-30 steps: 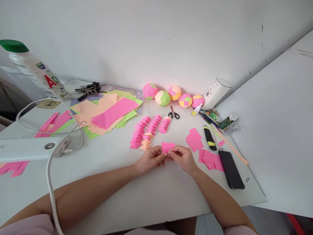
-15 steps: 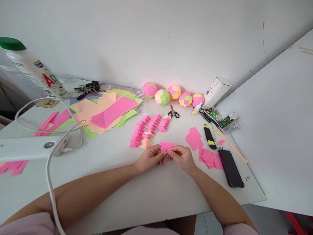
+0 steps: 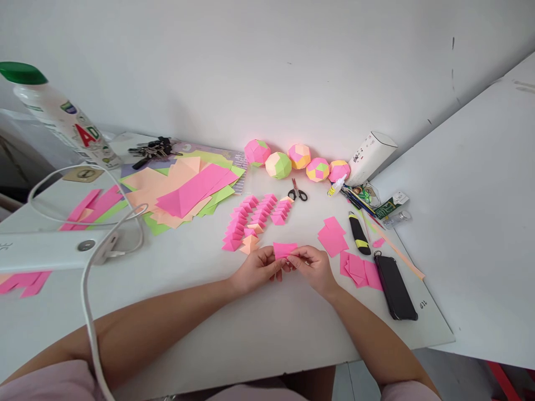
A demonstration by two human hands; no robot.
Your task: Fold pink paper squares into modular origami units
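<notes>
A small pink piece of paper (image 3: 284, 250) is pinched between my two hands above the front of the desk. My left hand (image 3: 258, 271) grips its left side, thumb toward me. On the right side, my right hand (image 3: 314, 268) holds it by thumb and fingers. The lower edge of the paper is partly covered by my thumbs. Just beyond my hands stand rows of folded pink paper units (image 3: 238, 224), with a few peach ones (image 3: 249, 243) among them. Flat pink paper pieces (image 3: 333, 236) lie to the right of my right hand.
Scissors (image 3: 297, 191) and several paper balls (image 3: 278, 165) lie toward the wall. A cutter (image 3: 358, 234) and black phone (image 3: 395, 287) are at right. Coloured sheets (image 3: 196, 189), keys (image 3: 154, 150), a bottle (image 3: 62, 117) and a power bank (image 3: 45, 250) with a white cable (image 3: 86, 295) occupy the left.
Both hands stay on the pink paper, with barely any shift in their grip. The view has moved very slightly.
</notes>
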